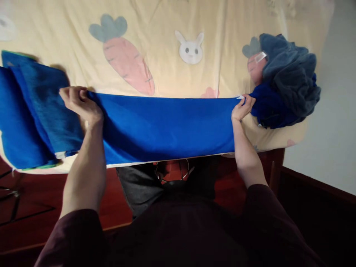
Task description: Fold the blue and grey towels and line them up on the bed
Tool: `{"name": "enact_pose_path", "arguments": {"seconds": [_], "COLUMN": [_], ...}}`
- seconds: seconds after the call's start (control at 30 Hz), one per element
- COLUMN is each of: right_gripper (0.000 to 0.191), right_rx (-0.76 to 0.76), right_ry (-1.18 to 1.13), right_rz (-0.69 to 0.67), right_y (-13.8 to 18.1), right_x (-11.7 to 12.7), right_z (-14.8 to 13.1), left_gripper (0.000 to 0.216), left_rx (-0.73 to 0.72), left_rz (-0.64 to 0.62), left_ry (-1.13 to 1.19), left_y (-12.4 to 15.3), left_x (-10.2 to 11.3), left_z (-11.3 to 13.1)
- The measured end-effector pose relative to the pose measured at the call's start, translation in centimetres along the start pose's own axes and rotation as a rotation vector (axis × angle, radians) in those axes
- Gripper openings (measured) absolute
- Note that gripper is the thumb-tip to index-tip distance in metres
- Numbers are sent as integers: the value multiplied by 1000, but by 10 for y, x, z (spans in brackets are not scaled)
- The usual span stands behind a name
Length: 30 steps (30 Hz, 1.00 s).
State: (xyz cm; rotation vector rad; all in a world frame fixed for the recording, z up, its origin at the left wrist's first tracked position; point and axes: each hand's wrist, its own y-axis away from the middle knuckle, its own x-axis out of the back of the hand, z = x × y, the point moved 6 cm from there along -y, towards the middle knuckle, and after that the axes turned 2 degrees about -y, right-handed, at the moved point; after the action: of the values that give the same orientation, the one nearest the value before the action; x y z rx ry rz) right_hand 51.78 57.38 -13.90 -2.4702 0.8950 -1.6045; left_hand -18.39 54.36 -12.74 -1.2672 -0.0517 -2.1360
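Observation:
A bright blue towel [169, 126] lies stretched in a long band across the near edge of the bed or table. My left hand [83, 104] is closed at its far left corner, fingers curled, the exact grip partly hidden. At the far right corner, beside a small white tag, my right hand [243, 108] pinches the towel's edge. Left of my left hand lie folded blue towels [52, 100], side by side and overlapping. Right of my right hand sits a crumpled heap of grey-blue cloth [294, 74] over darker blue cloth [272, 107].
A cream cover [164, 22] printed with carrots and a rabbit spreads under the cloths. A pale wall [333, 122] stands at the right. Below the near edge are my dark trousers [139, 185], a reddish floor [116, 211] and a thin metal frame [15, 200] at the left.

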Motion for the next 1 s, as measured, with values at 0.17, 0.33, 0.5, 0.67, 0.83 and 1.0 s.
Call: {"name": "enact_pose_path", "arguments": {"seconds": [0.17, 0.33, 0.5, 0.67, 0.83, 1.0], "right_gripper": [35, 41, 51, 54, 57, 61], "right_rx": [-44, -92, 44, 182, -55, -136], "right_ry": [103, 131, -34, 19, 107, 12], "right_rz": [-78, -22, 30, -363, -213, -62], "right_y": [2, 2, 52, 161, 199, 242], "right_x": [-2, 15, 66, 109, 144, 170], "right_z": [-8, -29, -42, -5, 42, 27], "left_gripper": [36, 53, 47, 67, 84, 93], "left_rx": [11, -78, -260, 50, 162, 201], "left_rz": [-47, -238, -325, -360, -374, -375], "left_ry": [-66, 27, -63, -162, -50, 42], "left_y": [-1, 26, 141, 264, 297, 311], "left_x": [0, 18, 76, 131, 138, 130], "left_z": [3, 36, 31, -41, -71, -53]}}
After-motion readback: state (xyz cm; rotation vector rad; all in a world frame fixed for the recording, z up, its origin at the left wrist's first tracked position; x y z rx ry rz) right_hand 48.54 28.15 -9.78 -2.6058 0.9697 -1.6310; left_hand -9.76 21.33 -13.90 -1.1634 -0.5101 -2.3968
